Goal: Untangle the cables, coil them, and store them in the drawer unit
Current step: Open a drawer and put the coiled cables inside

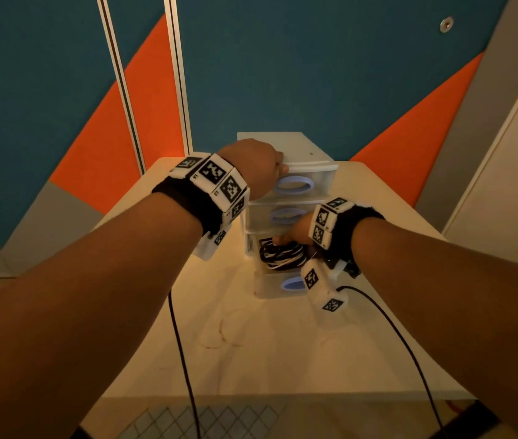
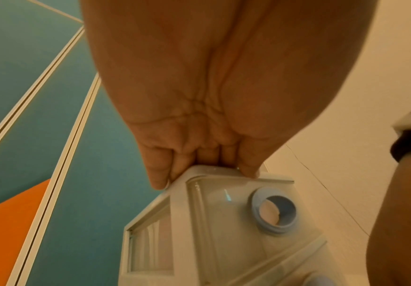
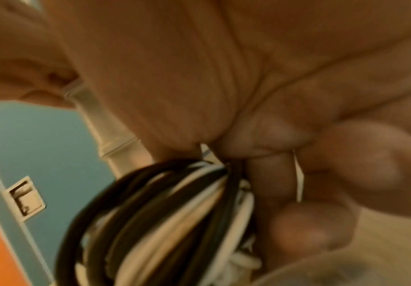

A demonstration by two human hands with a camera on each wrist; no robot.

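Note:
A white drawer unit (image 1: 310, 152) with three translucent drawers and blue ring handles stands at the far end of the table. My left hand (image 1: 256, 166) grips its top front-left corner, fingers curled over the edge (image 2: 199, 154) above the top drawer's ring handle (image 2: 273, 211). The bottom drawer (image 1: 268, 288) is pulled out. A coil of black and white cables (image 1: 280, 255) lies in it, held by my right hand (image 1: 295, 234). In the right wrist view my fingers (image 3: 312, 222) curl round the coil (image 3: 163, 212).
The pale table (image 1: 251, 343) stretches toward me, with two black leads (image 1: 181, 343) from the wrist cameras trailing over it. A blue and orange wall rises right behind the unit. A grid-patterned mat (image 1: 204, 419) lies below the table's near edge.

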